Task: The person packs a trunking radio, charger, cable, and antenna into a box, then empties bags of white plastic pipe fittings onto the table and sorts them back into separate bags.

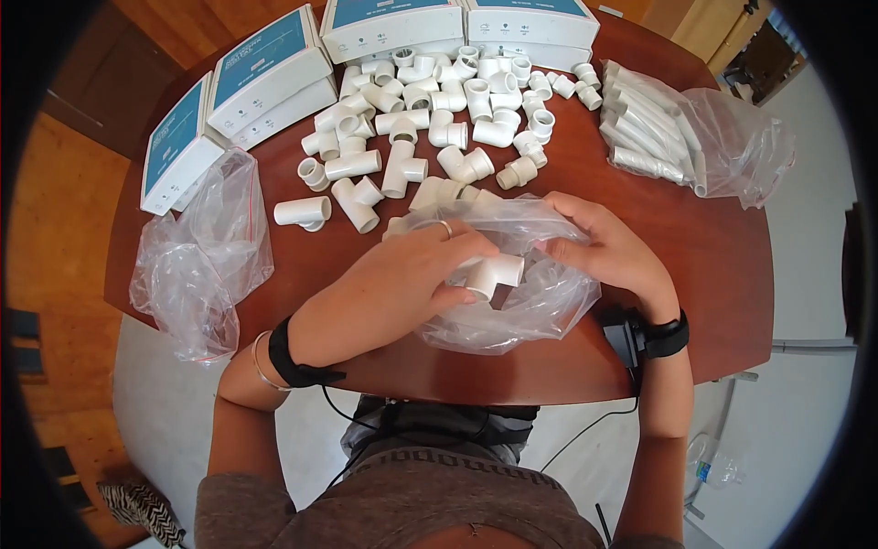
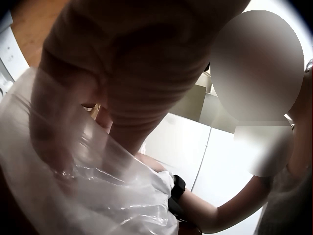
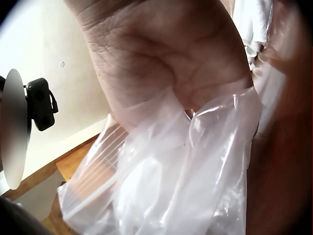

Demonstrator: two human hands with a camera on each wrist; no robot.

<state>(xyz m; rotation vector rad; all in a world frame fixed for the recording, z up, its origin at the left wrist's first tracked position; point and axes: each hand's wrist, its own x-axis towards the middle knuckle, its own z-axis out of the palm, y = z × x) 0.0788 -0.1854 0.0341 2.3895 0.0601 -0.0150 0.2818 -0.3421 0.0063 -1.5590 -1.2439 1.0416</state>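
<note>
My left hand [image 1: 402,274] holds a white pipe tee [image 1: 497,272] at the mouth of a clear plastic bag [image 1: 498,334], thumb on its near side. Opposite it, my right hand [image 1: 608,245] grips the bag's rim between thumb and fingers. Plastic covers the fingers of the left hand [image 2: 122,68] in the left wrist view, and the tee is hidden there. From the right wrist, the bag [image 3: 181,186] hangs in folds below the palm of the right hand [image 3: 166,58]. A few white fittings [image 1: 437,194] lie just beyond the bag.
A heap of white pipe fittings [image 1: 402,169] spreads over the brown table [image 1: 695,302]. Several blue-and-white boxes [image 1: 265,78] line its back and left. A bag of white pipe lengths [image 1: 645,123] lies at right, and a crumpled clear bag [image 1: 206,261] at left.
</note>
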